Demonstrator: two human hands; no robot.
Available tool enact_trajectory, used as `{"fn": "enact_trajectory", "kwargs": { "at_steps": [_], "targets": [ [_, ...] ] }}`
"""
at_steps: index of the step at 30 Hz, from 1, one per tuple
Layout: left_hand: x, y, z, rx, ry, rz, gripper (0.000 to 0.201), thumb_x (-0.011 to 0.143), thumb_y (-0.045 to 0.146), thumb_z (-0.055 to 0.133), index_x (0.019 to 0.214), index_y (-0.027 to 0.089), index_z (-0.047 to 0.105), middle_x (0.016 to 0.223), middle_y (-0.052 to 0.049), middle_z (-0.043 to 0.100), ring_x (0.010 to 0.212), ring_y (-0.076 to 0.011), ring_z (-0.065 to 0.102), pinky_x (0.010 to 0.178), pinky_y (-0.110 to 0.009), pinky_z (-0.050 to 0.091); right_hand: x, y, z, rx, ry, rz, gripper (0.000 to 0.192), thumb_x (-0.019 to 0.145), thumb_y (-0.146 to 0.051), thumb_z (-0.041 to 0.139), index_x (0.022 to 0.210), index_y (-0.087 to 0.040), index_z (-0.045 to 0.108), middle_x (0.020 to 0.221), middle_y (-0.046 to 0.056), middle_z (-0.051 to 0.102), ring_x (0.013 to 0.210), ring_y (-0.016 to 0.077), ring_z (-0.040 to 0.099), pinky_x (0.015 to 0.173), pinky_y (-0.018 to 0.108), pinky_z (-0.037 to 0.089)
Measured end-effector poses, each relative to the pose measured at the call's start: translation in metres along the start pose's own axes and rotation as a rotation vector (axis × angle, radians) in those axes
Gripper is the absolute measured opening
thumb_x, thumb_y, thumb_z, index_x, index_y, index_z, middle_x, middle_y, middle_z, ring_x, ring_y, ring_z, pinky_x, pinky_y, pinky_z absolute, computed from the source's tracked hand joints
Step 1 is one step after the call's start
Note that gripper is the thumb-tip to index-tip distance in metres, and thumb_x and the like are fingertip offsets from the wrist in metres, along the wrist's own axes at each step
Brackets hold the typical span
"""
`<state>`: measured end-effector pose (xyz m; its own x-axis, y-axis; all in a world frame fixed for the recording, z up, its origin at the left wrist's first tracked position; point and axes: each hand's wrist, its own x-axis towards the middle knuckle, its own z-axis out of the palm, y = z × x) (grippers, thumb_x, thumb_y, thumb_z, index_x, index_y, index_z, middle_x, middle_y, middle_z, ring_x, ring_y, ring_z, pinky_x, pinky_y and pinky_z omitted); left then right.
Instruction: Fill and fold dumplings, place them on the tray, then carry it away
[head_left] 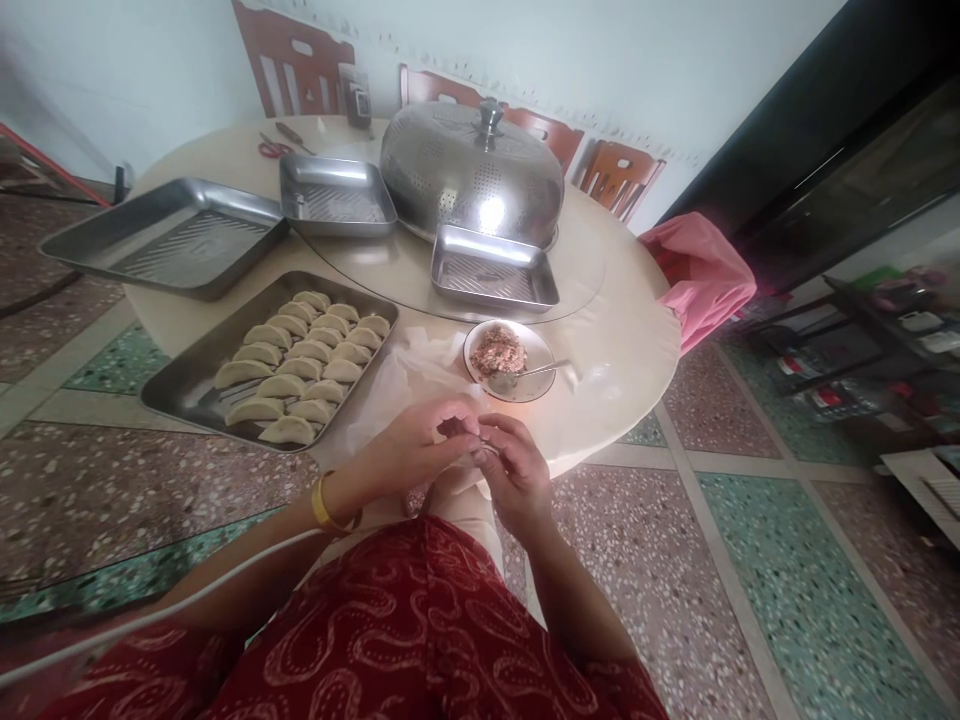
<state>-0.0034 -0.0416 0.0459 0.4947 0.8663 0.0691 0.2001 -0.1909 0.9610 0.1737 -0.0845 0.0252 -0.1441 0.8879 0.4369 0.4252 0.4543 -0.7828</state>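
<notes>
My left hand [420,440] and my right hand [517,475] meet at the table's near edge, fingertips pinched together. Between them is what looks like a dumpling, of which only a thin pale edge shows; the fingers hide the rest. Just beyond my hands sits a white bowl [541,388] with minced filling [498,352] and a metal spoon [544,369] resting in it. To the left, several folded dumplings [304,367] lie in rows on a metal tray [180,398]. A crumpled translucent plastic sheet [409,375] lies between tray and bowl.
Farther back stand a large perforated metal dome cover [472,165], a small tray [495,270], another tray [337,195] and a wide tray [169,235]. Red-handled scissors [274,148] and a jar [357,100] are at the back. A pink bag [705,275] hangs at the right edge.
</notes>
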Motion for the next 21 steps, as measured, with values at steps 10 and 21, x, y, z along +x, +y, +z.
{"fn": "enact_trajectory", "kwargs": {
  "at_steps": [10,21],
  "targets": [
    [-0.002,0.006,-0.005,-0.031,0.010,0.013,0.021,0.087,0.035,0.052,0.089,0.018,0.066,0.085,-0.001,0.066,0.079,-0.0147,0.059,0.071,-0.028,0.046,0.000,-0.003,-0.004,-0.023,0.058,0.035,0.013,0.091,-0.021,0.058,0.096,-0.026,0.070,0.106,0.007,0.067,0.105,0.0194,0.065,0.086,0.034,0.056],
    [-0.009,0.006,-0.007,0.119,0.067,0.002,0.020,0.085,0.031,0.052,0.075,0.017,0.062,0.075,0.000,0.061,0.069,-0.0123,0.055,0.064,-0.026,0.043,-0.003,0.000,-0.003,-0.044,0.015,-0.011,0.015,0.092,-0.018,0.056,0.099,-0.025,0.067,0.108,0.008,0.065,0.113,0.0205,0.062,0.088,0.037,0.056]
  ]
}}
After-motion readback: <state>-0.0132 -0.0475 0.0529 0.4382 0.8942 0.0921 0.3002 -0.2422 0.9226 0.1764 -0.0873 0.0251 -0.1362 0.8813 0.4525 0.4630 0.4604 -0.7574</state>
